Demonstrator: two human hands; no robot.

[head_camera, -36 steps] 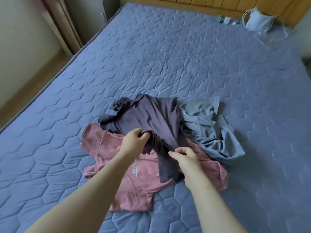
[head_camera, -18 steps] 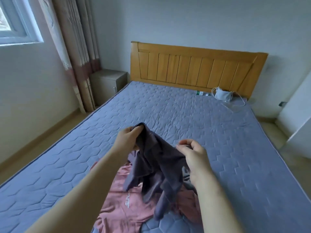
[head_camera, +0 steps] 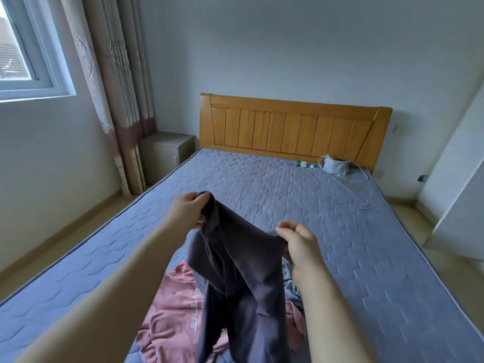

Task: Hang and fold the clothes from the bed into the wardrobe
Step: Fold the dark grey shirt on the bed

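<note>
A dark purple garment point(head_camera: 235, 263) hangs in the air over the bed point(head_camera: 262, 195), held up by both hands. My left hand point(head_camera: 187, 212) grips its upper left edge. My right hand point(head_camera: 298, 244) pinches its upper right edge, lower than the left. Below it a pink shirt point(head_camera: 172, 307) with white lettering lies crumpled on the blue quilted mattress. A grey garment point(head_camera: 289, 286) shows only as a small strip behind my right forearm. No wardrobe can be made out for certain.
A wooden headboard point(head_camera: 293, 127) stands at the far end. A face mask point(head_camera: 335, 166) with loose cords and a small bottle point(head_camera: 303, 164) lie near it. A grey nightstand point(head_camera: 167, 150), curtains point(head_camera: 117, 87) and a window point(head_camera: 28, 48) are on the left; a white panel point(head_camera: 458, 184) on the right.
Both hands have lifted the purple garment off the pile and spread it wider, the right hand moving out to the right. The view has tilted up from the bed to the headboard and wall.
</note>
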